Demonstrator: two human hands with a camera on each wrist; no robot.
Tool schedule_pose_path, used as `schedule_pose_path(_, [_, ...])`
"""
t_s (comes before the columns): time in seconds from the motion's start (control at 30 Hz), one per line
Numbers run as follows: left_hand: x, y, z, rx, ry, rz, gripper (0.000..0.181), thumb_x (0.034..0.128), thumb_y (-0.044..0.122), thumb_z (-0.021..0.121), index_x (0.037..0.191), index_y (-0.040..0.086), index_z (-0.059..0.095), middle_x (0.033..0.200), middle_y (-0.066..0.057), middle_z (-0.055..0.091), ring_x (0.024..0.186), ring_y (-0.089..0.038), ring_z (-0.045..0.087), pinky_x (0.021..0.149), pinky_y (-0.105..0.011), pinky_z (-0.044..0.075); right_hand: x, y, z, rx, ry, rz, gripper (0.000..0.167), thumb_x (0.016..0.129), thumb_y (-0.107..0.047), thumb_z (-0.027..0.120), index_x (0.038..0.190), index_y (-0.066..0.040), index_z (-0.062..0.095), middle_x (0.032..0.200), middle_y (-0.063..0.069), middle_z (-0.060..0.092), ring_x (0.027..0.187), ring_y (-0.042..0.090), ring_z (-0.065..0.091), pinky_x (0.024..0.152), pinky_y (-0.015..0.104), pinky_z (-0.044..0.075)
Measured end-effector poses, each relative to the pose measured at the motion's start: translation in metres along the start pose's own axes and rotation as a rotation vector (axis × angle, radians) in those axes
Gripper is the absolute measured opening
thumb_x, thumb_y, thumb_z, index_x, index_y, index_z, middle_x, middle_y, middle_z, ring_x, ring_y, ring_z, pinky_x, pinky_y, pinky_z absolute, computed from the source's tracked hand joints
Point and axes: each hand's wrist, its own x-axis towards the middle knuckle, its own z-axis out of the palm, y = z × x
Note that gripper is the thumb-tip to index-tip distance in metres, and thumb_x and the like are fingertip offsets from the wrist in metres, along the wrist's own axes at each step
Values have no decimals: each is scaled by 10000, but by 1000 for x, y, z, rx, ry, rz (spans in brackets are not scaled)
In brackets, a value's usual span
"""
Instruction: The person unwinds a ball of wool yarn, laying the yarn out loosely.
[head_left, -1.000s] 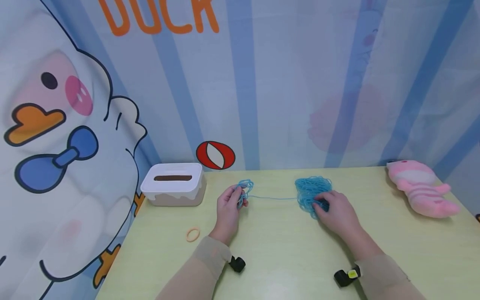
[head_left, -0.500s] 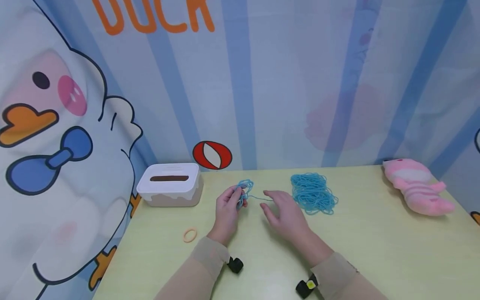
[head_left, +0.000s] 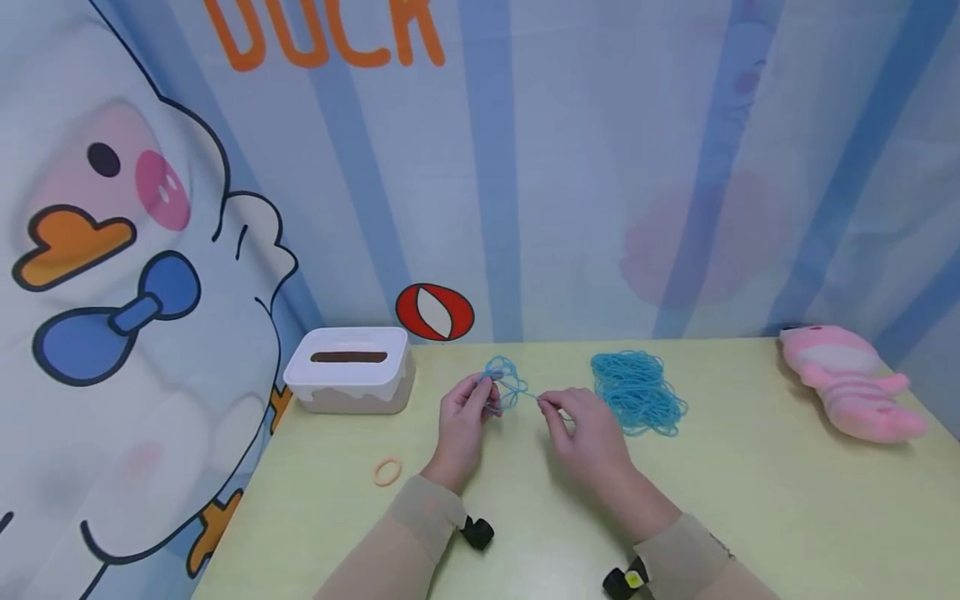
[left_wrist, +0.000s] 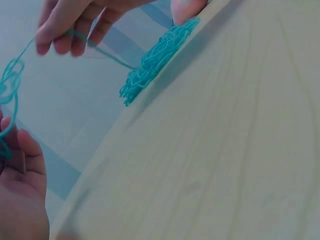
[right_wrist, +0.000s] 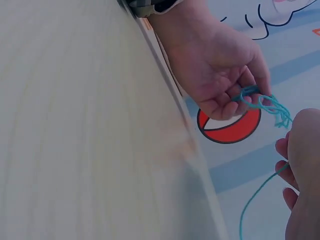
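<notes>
Between its thumb and fingers my left hand (head_left: 462, 421) holds a small looped bundle of blue yarn (head_left: 506, 383) above the table. To its right, my right hand (head_left: 588, 437) pinches the single strand that leads out of that bundle. In the left wrist view the strand (left_wrist: 107, 54) runs on past the right hand to a larger pile of blue yarn (head_left: 637, 393). That pile lies loosely on the table, behind and to the right of the right hand. The right wrist view shows the left fingers curled round the loops (right_wrist: 262, 102).
A white and beige tissue box (head_left: 348, 375) stands at the back left of the pale table (head_left: 525, 533). An orange ring (head_left: 387, 472) lies left of the left forearm. At the far right lies a pink plush toy (head_left: 851, 383). A printed curtain (head_left: 555, 167) hangs behind.
My right hand has left the yarn pile, moved left and taken the strand between thumb and fingers. The left hand stays in place with its bundle, whose loops now spread wider.
</notes>
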Motion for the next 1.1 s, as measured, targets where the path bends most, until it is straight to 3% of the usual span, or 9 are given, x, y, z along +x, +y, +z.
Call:
schedule_pose_path(0.1, [-1,0,0,-21,1,-6,312,1145,160,552,1160,-129,669,872,-6,653,798,-132,620,754,-231,589,-4,10,-19,-9,18,-6,118,1011,-95,783,1115,-70,833,1028,71,838,990,286,776,945,529,634])
schedule_pose_path(0.43, [-1,0,-1,-71,21,-30,367,1189,261,488,1284,-19,705,902,-6,621,816,-153,601,787,-237,590,-15,47,-70,-73,84,8,154,966,-26,806,1117,-43,831,1015,85,834,975,296,775,864,531,636])
schedule_pose_path(0.63, [1,4,0,-144,44,-39,339,1198,289,465,1285,42,680,775,15,554,815,-173,629,828,-251,598,-21,61,-91,-113,93,48,169,961,-34,813,1128,-52,834,980,78,819,947,296,766,821,548,629])
schedule_pose_path(0.7, [1,6,0,-173,40,-38,331,1196,299,470,1293,46,661,726,25,509,796,-175,652,825,-259,606,-22,65,-95,-122,101,57,171,958,-38,817,1127,-58,837,959,68,813,918,280,759,792,477,620])
schedule_pose_path(0.8, [-1,8,0,-187,6,-49,315,1188,331,493,1282,81,660,712,42,457,670,-138,589,688,-238,555,-23,68,-98,-120,118,53,184,940,-25,829,1119,-68,840,941,53,809,878,253,745,773,293,575])
schedule_pose_path(0.9, [-3,9,-1,-122,-66,-70,315,1175,350,527,1268,98,690,790,57,493,553,-88,423,542,-194,394,-21,68,-96,-102,132,16,204,907,4,845,1099,-63,842,924,51,811,859,242,744,786,200,542])
schedule_pose_path(0.97, [-4,9,-1,-28,-134,-73,348,1173,362,530,1286,84,705,879,56,580,532,-84,350,514,-189,322,-19,66,-94,-91,143,-23,217,883,24,853,1085,-53,842,912,58,809,846,239,745,787,218,563])
schedule_pose_path(1.1, [-5,7,0,230,-270,-84,437,1183,403,483,1369,75,705,1125,44,790,533,-116,348,546,-198,333,-15,61,-90,-63,167,-70,229,868,43,850,1084,-33,839,908,70,808,834,231,743,780,252,591])
